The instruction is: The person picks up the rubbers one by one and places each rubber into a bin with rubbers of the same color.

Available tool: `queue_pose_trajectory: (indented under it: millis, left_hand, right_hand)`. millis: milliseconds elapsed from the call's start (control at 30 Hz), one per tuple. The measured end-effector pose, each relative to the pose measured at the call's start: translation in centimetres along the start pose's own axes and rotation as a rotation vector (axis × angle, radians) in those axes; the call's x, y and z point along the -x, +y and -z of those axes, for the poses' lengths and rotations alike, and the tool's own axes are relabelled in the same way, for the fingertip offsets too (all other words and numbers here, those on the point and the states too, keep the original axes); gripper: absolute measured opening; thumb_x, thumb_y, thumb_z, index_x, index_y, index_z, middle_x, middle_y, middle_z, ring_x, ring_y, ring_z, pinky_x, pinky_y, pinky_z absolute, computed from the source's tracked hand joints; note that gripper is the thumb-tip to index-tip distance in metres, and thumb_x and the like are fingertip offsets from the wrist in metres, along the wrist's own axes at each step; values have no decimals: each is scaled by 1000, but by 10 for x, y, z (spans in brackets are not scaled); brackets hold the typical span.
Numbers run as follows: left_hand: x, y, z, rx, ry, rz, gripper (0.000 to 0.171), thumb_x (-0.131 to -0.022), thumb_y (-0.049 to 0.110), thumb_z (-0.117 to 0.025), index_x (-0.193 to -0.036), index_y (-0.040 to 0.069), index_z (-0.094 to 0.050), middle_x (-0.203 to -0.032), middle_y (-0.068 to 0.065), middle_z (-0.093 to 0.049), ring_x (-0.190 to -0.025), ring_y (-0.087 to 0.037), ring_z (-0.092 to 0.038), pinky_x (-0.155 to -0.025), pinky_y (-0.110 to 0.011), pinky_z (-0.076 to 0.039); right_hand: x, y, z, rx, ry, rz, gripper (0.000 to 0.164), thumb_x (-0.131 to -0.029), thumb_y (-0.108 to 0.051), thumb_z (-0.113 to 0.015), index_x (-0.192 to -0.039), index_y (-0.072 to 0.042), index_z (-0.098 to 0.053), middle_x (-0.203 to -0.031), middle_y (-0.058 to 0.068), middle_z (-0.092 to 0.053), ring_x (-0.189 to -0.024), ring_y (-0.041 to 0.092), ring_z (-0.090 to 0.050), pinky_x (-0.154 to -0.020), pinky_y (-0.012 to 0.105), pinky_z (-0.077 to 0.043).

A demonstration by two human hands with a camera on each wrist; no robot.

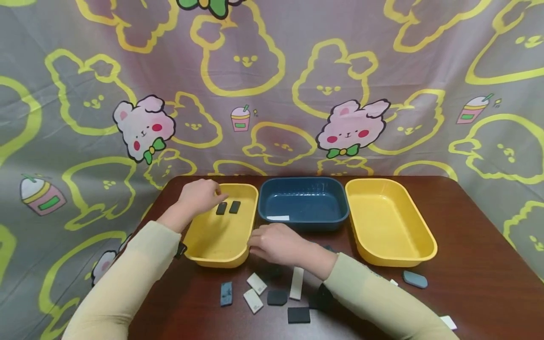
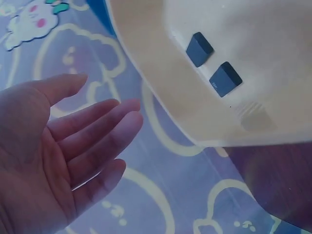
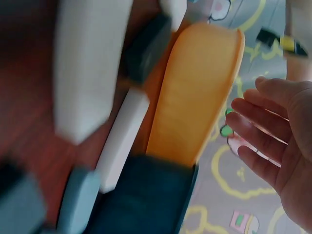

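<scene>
My left hand (image 1: 199,196) is over the far left part of the left yellow tray (image 1: 216,236), holding nothing. In the left wrist view its fingers (image 2: 97,141) are loosely extended, apart from the tray wall. Two small dark rectangular blocks (image 1: 234,207) lie side by side inside that tray. My right hand (image 1: 278,243) hovers by the tray's near right corner, in front of the blue tray (image 1: 303,203). The right wrist view shows this hand empty, its fingers (image 3: 263,131) relaxed and slightly bent.
A white strip (image 1: 277,218) lies in the blue tray. Another yellow tray (image 1: 382,222) stands to the right. Several small blocks lie on the table's near side, among them a white one (image 1: 296,283), a black one (image 1: 299,315) and a grey-blue one (image 1: 414,279). Patterned cloth (image 1: 272,108) hangs behind.
</scene>
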State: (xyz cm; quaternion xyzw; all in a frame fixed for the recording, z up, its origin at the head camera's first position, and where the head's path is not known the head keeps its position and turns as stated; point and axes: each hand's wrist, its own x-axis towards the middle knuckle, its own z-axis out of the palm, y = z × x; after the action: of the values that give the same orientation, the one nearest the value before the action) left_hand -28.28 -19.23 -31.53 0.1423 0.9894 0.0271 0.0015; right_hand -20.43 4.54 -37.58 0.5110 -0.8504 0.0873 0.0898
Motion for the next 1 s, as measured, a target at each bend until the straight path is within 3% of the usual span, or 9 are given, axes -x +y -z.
queue_pose_trajectory:
  millis: [67, 133, 267, 433, 500, 600, 700, 833, 1000]
  left_hand:
    - [14, -2, 2, 13, 39, 4, 32, -93, 39, -63, -99, 10, -73, -61, 4, -57, -53, -15, -50, -50, -33, -39]
    - [28, -5, 2, 33, 75, 12, 33, -92, 38, -65, -103, 7, -73, -65, 2, -62, -56, -16, -54, -51, -33, -42]
    - [58, -8, -2, 67, 157, 26, 30, -90, 35, -68, -102, 7, -71, -75, -1, -67, -59, -15, -56, -51, -31, -44]
    - [95, -2, -10, 109, 251, 31, 24, -88, 31, -71, -97, 9, -70, -71, 2, -62, -56, -14, -49, -50, -30, -41]
    - [109, 2, -15, 129, 320, -4, 19, -86, 29, -74, -92, 11, -70, -69, 5, -60, -56, -12, -49, -49, -29, -40]
    - [127, 8, -25, 149, 432, -109, 13, -82, 25, -77, -84, 16, -68, -67, 10, -57, -57, -7, -50, -48, -26, -40]
    - [142, 14, -39, 172, 475, -241, 14, -78, 23, -80, -80, 21, -66, -67, 17, -54, -56, 1, -47, -47, -21, -39]
    - [158, 22, -59, 215, 400, -347, 16, -77, 26, -81, -83, 25, -66, -72, 22, -56, -59, 3, -48, -51, -20, -41]
    - [170, 29, -81, 257, 100, -311, 24, -79, 34, -80, -97, 25, -66, -90, 18, -60, -77, -2, -57, -66, -29, -50]
  right_hand:
    - [10, 6, 5, -19, 9, -23, 17, -93, -24, -67, -108, -17, -72, -95, -7, -68, -84, 7, -60, -76, 22, -48]
    - [21, 12, 11, -35, 23, -43, 17, -92, -23, -68, -107, -16, -72, -95, -5, -67, -84, 8, -60, -76, 22, -49]
    - [44, 21, 20, -34, 58, -78, 18, -90, -23, -71, -106, -15, -72, -98, -3, -68, -86, 10, -62, -79, 25, -51]
    - [71, 29, 29, -29, 68, -147, 23, -88, -25, -73, -108, -15, -72, -100, -3, -68, -87, 11, -62, -79, 28, -52]
    - [79, 31, 33, -36, 60, -187, 25, -87, -26, -74, -109, -15, -72, -101, -3, -68, -88, 12, -62, -80, 29, -52]
    - [89, 33, 37, -42, 40, -246, 27, -86, -27, -75, -110, -15, -72, -103, -3, -68, -90, 13, -62, -81, 30, -52]
    - [96, 34, 39, -29, 22, -276, 27, -87, -29, -74, -110, -14, -71, -104, -2, -68, -91, 13, -62, -82, 32, -52]
    - [104, 34, 37, -4, 26, -281, 25, -87, -30, -73, -107, -14, -72, -102, -2, -68, -88, 12, -63, -79, 31, -53]
    - [110, 31, 36, -12, 11, -292, 23, -87, -30, -74, -104, -15, -73, -100, -4, -67, -86, 11, -62, -78, 30, -53]
